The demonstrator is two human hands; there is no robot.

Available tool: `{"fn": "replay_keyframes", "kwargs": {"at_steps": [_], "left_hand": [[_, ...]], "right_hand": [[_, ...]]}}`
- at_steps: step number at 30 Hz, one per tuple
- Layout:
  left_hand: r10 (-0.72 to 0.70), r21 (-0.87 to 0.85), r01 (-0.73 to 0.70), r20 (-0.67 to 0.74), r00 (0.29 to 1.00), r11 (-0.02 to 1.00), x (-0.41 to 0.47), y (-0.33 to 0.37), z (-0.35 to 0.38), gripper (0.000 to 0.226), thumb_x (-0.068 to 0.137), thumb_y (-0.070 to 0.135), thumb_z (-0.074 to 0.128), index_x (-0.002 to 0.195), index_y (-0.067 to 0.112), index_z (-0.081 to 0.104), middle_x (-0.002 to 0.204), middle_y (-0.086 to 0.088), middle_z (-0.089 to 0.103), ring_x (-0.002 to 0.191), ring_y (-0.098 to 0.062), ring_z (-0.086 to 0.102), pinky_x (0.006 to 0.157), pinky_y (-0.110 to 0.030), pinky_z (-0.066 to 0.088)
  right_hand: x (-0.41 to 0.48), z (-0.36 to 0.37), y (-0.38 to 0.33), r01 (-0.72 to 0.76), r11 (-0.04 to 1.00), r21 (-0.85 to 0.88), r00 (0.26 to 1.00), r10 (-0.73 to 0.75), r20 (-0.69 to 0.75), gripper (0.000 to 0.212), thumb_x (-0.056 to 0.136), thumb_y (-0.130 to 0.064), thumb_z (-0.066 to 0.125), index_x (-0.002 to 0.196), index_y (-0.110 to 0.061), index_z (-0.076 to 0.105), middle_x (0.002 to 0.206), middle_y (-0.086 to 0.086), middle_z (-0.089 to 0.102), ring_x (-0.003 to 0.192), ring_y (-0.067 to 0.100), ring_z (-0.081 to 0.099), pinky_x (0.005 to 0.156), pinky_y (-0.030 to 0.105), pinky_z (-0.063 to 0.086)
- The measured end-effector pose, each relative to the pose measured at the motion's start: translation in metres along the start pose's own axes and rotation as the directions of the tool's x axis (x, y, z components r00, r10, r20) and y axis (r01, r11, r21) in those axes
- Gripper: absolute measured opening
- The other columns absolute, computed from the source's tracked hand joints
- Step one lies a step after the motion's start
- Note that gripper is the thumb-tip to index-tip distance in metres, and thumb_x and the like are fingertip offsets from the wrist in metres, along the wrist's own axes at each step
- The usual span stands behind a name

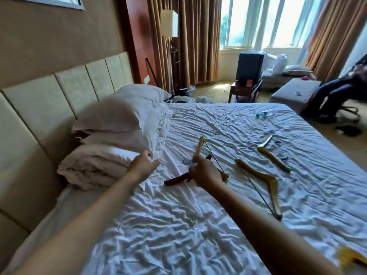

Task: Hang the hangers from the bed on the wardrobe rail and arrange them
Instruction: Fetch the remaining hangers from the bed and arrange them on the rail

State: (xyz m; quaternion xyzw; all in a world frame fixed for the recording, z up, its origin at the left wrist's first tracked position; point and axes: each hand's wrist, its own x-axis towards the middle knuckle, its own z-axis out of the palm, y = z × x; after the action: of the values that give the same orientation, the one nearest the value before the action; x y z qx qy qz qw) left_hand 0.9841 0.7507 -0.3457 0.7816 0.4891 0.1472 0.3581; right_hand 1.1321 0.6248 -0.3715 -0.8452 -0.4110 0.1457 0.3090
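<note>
Right grip [206,173] clasps pale wooden hanger [198,147], tilted over white crumpled bed [178,225]. Left grip [143,165] at nine o'clock, fingers loosely curled, holding nothing.

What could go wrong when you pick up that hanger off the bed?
1. The right hand holds the light wooden hanger just above the dark red hanger. Their hooks might catch, and the red one could get dragged along.
2. The hand grips it at only one spot, so it may swing or slip.
3. The yellow wooden hanger at the picture's bottom corner could be forgotten.
</note>
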Motion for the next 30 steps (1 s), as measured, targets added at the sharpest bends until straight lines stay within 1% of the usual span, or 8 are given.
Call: {"fn": "replay_keyframes", "kwargs": {"at_steps": [8,12,16,18,20,21,25,30], "left_hand": [[-0.012,0.065,-0.004,0.234,0.972,0.998,0.099,0.014,0.088,0.055,0.087,0.03,0.057,0.135,0.008,0.043,0.13,-0.016,0.055,0.119,-0.031,0.053,0.099,-0.036,0.043],[0.014,0.052,-0.034,0.346,0.938,0.998,0.148,0.024,0.126,0.071,0.073,0.044,0.06,0.133,0.008,0.045,0.122,-0.013,0.061,0.113,-0.029,0.057,0.087,-0.03,0.043],[0.052,0.052,-0.086,0.462,0.885,0.995,0.193,0.031,0.177,0.046,0.087,0.028,0.058,0.126,0.006,0.046,0.111,-0.017,0.067,0.102,-0.033,0.064,0.092,-0.039,0.05],[0.084,0.045,-0.122,0.497,0.864,0.992,0.21,0.035,0.205,0.043,0.086,0.026,0.057,0.124,0.007,0.047,0.1,-0.013,0.069,0.091,-0.03,0.066,0.083,-0.041,0.053],[0.126,0.055,-0.175,0.494,0.86,0.983,0.223,0.04,0.233,0.041,0.085,0.024,0.056,0.124,0.011,0.05,0.084,-0.004,0.063,0.076,-0.021,0.062,0.066,-0.033,0.051],[0.131,0.062,-0.185,0.496,0.858,0.981,0.228,0.043,0.244,0.038,0.085,0.025,0.057,0.12,0.014,0.051,0.084,-0.003,0.061,0.077,-0.021,0.06,0.066,-0.031,0.049],[0.068,0.097,-0.141,0.536,0.842,0.985,0.255,0.047,0.301,0.051,0.087,0.032,0.058,0.13,0.007,0.048,0.121,-0.015,0.06,0.112,-0.029,0.057,0.09,-0.033,0.043],[0.003,0.116,-0.083,0.565,0.825,0.99,0.282,0.045,0.362,0.05,0.09,0.029,0.056,0.133,0.006,0.046,0.132,-0.015,0.055,0.119,-0.028,0.053,0.093,-0.031,0.041]], "right_hand": [[0.061,0.004,0.082,-0.192,0.981,-0.017,0.978,0.191,-0.081,0.028,0.088,-0.023,0.049,0.113,-0.012,0.057,0.113,0.014,0.064,0.102,0.031,0.059,0.074,0.032,0.043],[0.091,0.006,0.114,-0.299,0.954,0.006,0.947,0.298,-0.119,0.024,0.088,-0.02,0.048,0.109,-0.014,0.058,0.105,0.014,0.066,0.095,0.03,0.061,0.07,0.032,0.043],[0.108,0.01,0.15,-0.408,0.912,0.037,0.898,0.408,-0.164,0.03,0.088,-0.017,0.048,0.116,-0.016,0.058,0.102,0.015,0.067,0.097,0.032,0.061,0.073,0.032,0.044],[0.118,0.01,0.172,-0.454,0.891,0.034,0.877,0.453,-0.159,0.032,0.088,-0.018,0.047,0.119,-0.016,0.057,0.102,0.015,0.067,0.095,0.031,0.061,0.071,0.032,0.043],[0.13,0.009,0.196,-0.499,0.866,0.026,0.856,0.497,-0.144,0.034,0.089,-0.02,0.046,0.121,-0.012,0.055,0.106,0.017,0.066,0.096,0.032,0.06,0.068,0.032,0.04],[0.136,0.008,0.205,-0.518,0.855,0.03,0.845,0.516,-0.136,0.035,0.089,-0.02,0.046,0.123,-0.011,0.054,0.108,0.017,0.065,0.097,0.032,0.06,0.068,0.033,0.04],[0.159,0.01,0.249,-0.567,0.822,0.048,0.816,0.569,-0.104,0.036,0.09,-0.018,0.044,0.125,-0.01,0.052,0.108,0.017,0.065,0.097,0.033,0.059,0.073,0.035,0.044],[0.177,0.012,0.309,-0.63,0.776,-0.005,0.775,0.629,-0.057,0.036,0.092,-0.018,0.043,0.126,-0.011,0.051,0.112,0.017,0.064,0.094,0.031,0.059,0.071,0.033,0.043]]}}
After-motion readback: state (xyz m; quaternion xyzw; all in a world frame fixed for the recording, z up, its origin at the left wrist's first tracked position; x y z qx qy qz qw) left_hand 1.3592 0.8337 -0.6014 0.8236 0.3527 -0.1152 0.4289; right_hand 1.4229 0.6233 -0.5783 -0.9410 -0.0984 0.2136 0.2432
